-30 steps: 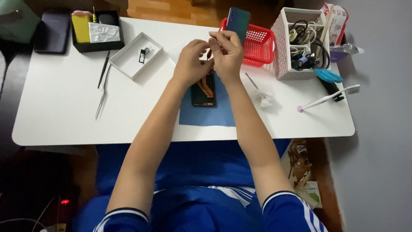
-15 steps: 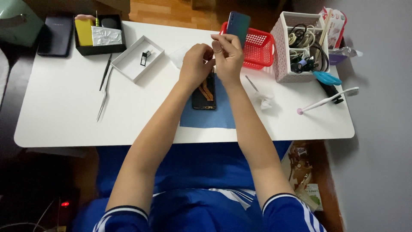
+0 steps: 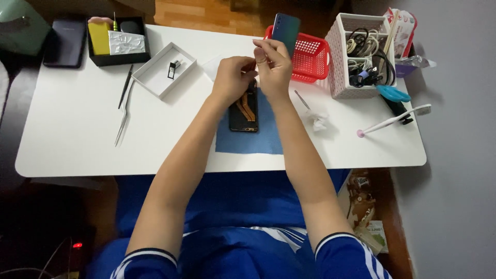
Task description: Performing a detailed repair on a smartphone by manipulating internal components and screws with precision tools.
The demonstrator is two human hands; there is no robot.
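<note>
Opened phone [image 3: 244, 109]: dark body lying face down on the blue mat [image 3: 243, 139], back cover off, orange flex strips showing along its middle; its top end is hidden under the hands.
Blue mat: flat on the white table [image 3: 77, 139], near the table's front edge, the phone on its upper left part.
Left hand [image 3: 233, 78]: over the top end of the phone, fingers curled in toward the right hand; whether the fingertips pinch anything I cannot tell, as the spot is too small and hidden.
Right hand [image 3: 273, 70]: just beside the left hand and touching it at the fingertips, raised a little above the phone, thumb and forefinger pressed together; what lies between them cannot be made out.
Back cover [image 3: 285, 30]: blue-green panel, standing tilted against the red basket [image 3: 310, 57], behind the phone.
White basket [image 3: 361, 85]: right of the red basket, full of coiled cables.
White tray [image 3: 160, 77]: left of the phone, a small dark part inside it.
Tweezers [image 3: 122, 119]: left of the tray, lying beside a thin dark tool [image 3: 125, 87].
Black box [image 3: 118, 44]: at the far left of the table, behind the tray, holding a yellow block and a silver packet.
Toothbrush [image 3: 392, 120]: right of the phone, near the table's right edge.
Crumpled tissue [image 3: 319, 121]: between the phone and the toothbrush.
</note>
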